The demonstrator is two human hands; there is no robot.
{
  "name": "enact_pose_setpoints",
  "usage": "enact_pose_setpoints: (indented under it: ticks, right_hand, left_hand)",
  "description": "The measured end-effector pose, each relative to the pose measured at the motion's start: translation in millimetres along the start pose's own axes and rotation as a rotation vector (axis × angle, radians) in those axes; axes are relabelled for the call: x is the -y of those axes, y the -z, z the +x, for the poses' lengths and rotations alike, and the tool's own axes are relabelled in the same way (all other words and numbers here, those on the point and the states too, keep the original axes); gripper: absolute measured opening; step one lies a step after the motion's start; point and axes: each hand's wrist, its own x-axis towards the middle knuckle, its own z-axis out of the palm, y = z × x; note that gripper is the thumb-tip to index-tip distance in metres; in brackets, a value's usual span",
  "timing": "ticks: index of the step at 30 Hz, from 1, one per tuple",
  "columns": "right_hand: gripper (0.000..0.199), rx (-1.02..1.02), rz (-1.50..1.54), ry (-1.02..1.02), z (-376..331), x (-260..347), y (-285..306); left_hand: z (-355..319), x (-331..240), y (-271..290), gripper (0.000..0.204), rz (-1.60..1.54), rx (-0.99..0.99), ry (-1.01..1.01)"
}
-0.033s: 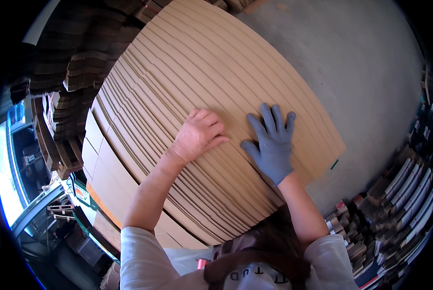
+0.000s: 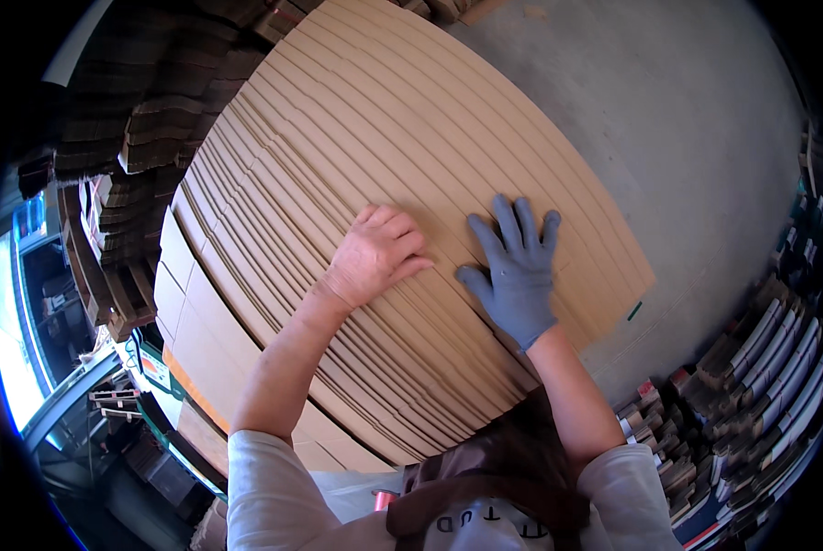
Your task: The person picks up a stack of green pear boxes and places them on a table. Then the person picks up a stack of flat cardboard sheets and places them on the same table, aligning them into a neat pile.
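Flat cardboard sheets [image 2: 338, 119] lie fanned out in front of me, each overlapping its neighbour in a long row of edges. My left hand [image 2: 380, 253] is bare and rests on the middle of the fan. Its fingers are curled in and the thumb points right; whether a sheet edge is pinched under them is hidden. Just to its right, my right hand [image 2: 519, 275] wears a grey glove. It lies flat on the sheets with the fingers spread and holds nothing.
Dark stacks of cardboard [image 2: 173, 101] stand at the far left, with a wooden pallet [image 2: 128, 298] below them. More bundled stacks [image 2: 769, 358] line the right side. Grey floor [image 2: 687, 119] shows at the upper right. A red spool [image 2: 384, 499] sits by my waist.
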Motion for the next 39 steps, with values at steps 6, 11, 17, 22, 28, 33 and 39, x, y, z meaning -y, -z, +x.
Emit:
enact_pose_setpoints:
  ticks: [6,11,17,22,28,33,39]
  right_hand:
    - [0.07,-0.038,0.009,0.018,-3,-3,-4]
    - [0.069,-0.042,0.009,0.018,-3,-5,-6]
    - [0.068,-0.029,0.002,0.02,0,-4,-4]
    - [0.063,-0.027,-0.009,0.04,-1,-3,-1]
    - [0.057,-0.068,0.014,0.107,-2,-6,5]
    - [0.059,-0.065,0.058,0.153,33,27,-9]
    - [0.066,-0.017,-0.043,0.138,47,42,-19]
  left_hand:
    - [0,-2,1,0.025,0.004,0.004,0.01]
    - [1,-1,1,0.025,-0.005,0.013,0.007]
    - [-1,-1,0,0.026,-0.006,0.011,0.011]
    - [-2,-1,1,0.026,0.004,0.002,0.015]
    - [-4,-1,1,0.024,-0.009,0.008,0.023]
    - [-1,9,8,0.02,-0.203,-0.015,0.056]
    - [-13,78,58,0.024,0.177,-0.166,0.19]
